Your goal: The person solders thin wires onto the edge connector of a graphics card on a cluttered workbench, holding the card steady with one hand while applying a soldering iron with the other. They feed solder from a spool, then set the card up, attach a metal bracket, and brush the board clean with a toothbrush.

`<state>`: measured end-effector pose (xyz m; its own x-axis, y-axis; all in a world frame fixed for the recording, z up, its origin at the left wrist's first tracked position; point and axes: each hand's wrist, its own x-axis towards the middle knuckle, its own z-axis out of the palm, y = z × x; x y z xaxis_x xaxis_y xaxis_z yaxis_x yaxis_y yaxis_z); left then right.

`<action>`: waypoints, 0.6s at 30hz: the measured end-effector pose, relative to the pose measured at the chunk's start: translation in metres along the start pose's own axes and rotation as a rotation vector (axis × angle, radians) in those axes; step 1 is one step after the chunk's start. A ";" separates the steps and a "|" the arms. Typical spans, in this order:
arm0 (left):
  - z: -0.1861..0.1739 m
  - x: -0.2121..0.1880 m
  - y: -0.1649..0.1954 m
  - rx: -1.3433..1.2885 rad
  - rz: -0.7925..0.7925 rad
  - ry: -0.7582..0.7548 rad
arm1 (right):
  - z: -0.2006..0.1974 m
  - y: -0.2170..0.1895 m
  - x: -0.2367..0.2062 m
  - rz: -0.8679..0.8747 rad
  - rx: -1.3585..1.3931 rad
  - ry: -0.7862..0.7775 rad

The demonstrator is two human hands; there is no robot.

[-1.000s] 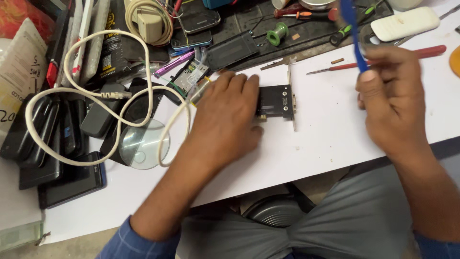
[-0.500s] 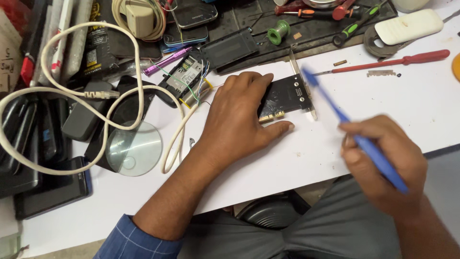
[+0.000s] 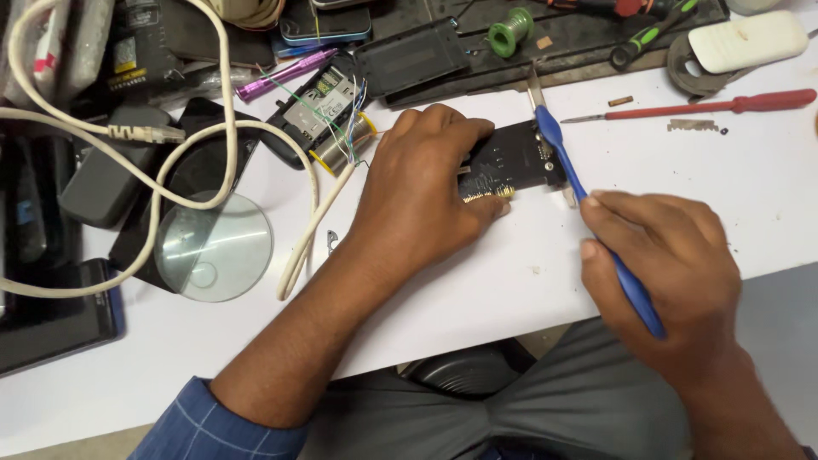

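Head view shows me my left hand (image 3: 426, 192) lying palm down on a black circuit card (image 3: 511, 162), fingers spread flat over its left part and pressing it to the white table (image 3: 477, 281); nothing is gripped, the hand just pins it. The card sits near the middle of the table, its gold contact edge poking out under my fingertips and its metal bracket (image 3: 537, 94) standing at the right end. My right hand (image 3: 665, 255) is closed around a blue pry tool (image 3: 596, 221), held like a pen, thumb and fingers pinching the shaft; the flat tip touches the card's right edge, just beside the bracket. Beyond the card I see a red screwdriver (image 3: 724, 106) lying apart on the table, a green wire spool (image 3: 509, 30) on a dark mat, and an opened phone (image 3: 328, 106) with loose wires just left of my left hand. Farther left, a round glass lens (image 3: 213, 247) rests flat, with a cream cable (image 3: 153, 204) looping over it.
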<state>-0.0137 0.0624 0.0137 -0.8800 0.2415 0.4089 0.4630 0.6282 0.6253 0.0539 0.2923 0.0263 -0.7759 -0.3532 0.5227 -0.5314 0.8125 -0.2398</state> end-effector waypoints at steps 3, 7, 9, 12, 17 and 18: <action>-0.001 0.001 -0.005 -0.011 0.007 0.028 | -0.009 -0.009 -0.007 -0.019 -0.009 -0.016; 0.000 0.004 -0.008 -0.022 -0.001 -0.008 | -0.006 -0.009 -0.009 -0.004 0.004 -0.032; 0.002 0.004 -0.006 -0.019 0.009 0.000 | -0.002 -0.003 -0.003 -0.009 -0.003 -0.026; 0.002 0.003 -0.003 -0.019 -0.007 -0.003 | 0.002 -0.002 0.002 -0.020 -0.012 -0.016; 0.000 0.003 -0.007 -0.031 -0.001 0.012 | -0.005 -0.012 -0.009 0.046 0.016 -0.060; 0.001 0.004 -0.009 -0.028 -0.001 0.007 | -0.003 -0.011 -0.010 0.035 0.026 -0.042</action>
<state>-0.0215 0.0586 0.0091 -0.8796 0.2362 0.4129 0.4653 0.6074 0.6438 0.0682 0.2880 0.0259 -0.8074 -0.3443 0.4792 -0.5120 0.8125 -0.2788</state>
